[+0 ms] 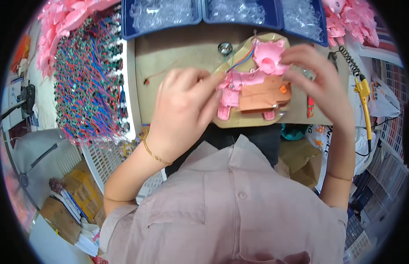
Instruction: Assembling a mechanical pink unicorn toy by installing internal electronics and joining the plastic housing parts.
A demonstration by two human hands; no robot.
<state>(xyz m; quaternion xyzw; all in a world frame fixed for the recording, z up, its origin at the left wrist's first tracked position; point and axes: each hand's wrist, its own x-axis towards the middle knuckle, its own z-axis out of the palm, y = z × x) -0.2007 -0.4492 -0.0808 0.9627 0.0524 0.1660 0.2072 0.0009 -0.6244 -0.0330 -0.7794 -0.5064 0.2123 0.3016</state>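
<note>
A pink plastic toy shell [269, 58], shaped like an animal with an eared head and short legs, lies on a tan pad in front of me. A brown box-like part [259, 94] with a small orange piece covers much of its body. Blue and red wires [245, 60] run along the shell's upper left. My left hand [182, 99] is closed in a pinch at the shell's left edge, by the wire ends; what its fingertips hold is hidden. Beside the head part, slightly blurred, my right hand [316, 77] has its thumb and fingers apart, with nothing visible between them.
Blue bins [202, 22] of clear plastic pieces line the back. A white tray [130, 94] of wired parts [88, 83] stands left. Pink shells [352, 20] pile up at both back corners. A small metal bowl [225, 48] sits behind the pad; a yellow-handled soldering iron [364, 99] hangs right.
</note>
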